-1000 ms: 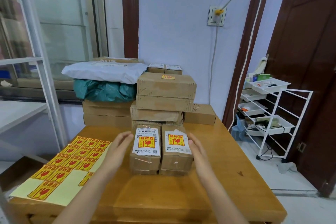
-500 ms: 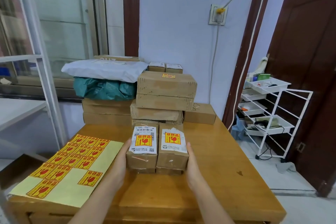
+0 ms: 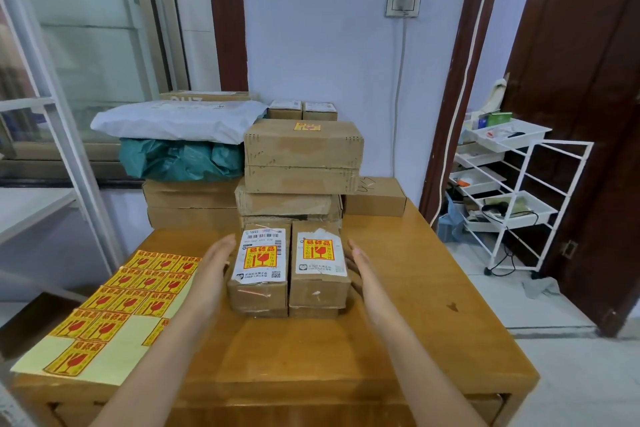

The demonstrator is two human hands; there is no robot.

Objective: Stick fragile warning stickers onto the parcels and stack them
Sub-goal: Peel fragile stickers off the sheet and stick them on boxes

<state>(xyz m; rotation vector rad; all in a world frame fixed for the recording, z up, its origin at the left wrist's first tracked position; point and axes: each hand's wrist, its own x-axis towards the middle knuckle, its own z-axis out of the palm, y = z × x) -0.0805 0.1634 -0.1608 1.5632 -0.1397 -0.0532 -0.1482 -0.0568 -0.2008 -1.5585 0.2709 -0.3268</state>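
Two small stickered parcels sit side by side near the middle of the wooden table (image 3: 398, 333), the left parcel (image 3: 259, 274) and the right parcel (image 3: 319, 265) each resting on a lower box, with fragile stickers on top. The left hand (image 3: 211, 270) lies flat with straight fingers against the left parcel's outer side; the right hand (image 3: 362, 269) does the same on the right, neither curling round anything. Squeezing unevenly could likely shear the upper boxes off the lower ones or split the pair apart. Just behind stands the tall stack of cartons (image 3: 301, 163), so pushing forward has little room. The sticker sheet (image 3: 114, 308) hangs at the left edge; the right side of the table lies open.
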